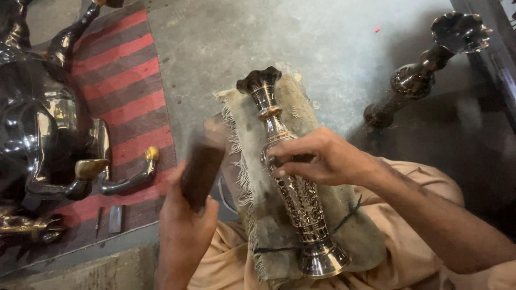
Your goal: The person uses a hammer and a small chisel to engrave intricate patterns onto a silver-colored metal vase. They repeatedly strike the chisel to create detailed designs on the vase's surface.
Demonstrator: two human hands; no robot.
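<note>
Left hand (185,225) is clenched round a dark wooden block (201,172), raised just left of the vase (293,182). The vase lies on a frayed pad (317,215) across the lap, its long axis running from the base near the body to the mouth farther away. Right hand (322,158) pinches a small tool against the vase's middle.

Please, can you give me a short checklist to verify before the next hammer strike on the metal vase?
1. Vase lies on padded cushion: ok.
2. Right hand holds a small tool against the vase: ok.
3. Tool tip position on the pattern: cannot tell, hidden by fingers.
4. Left hand grips dark wooden block: ok, though blurred.
5. Second vase stays clear of the work: ok.
</note>
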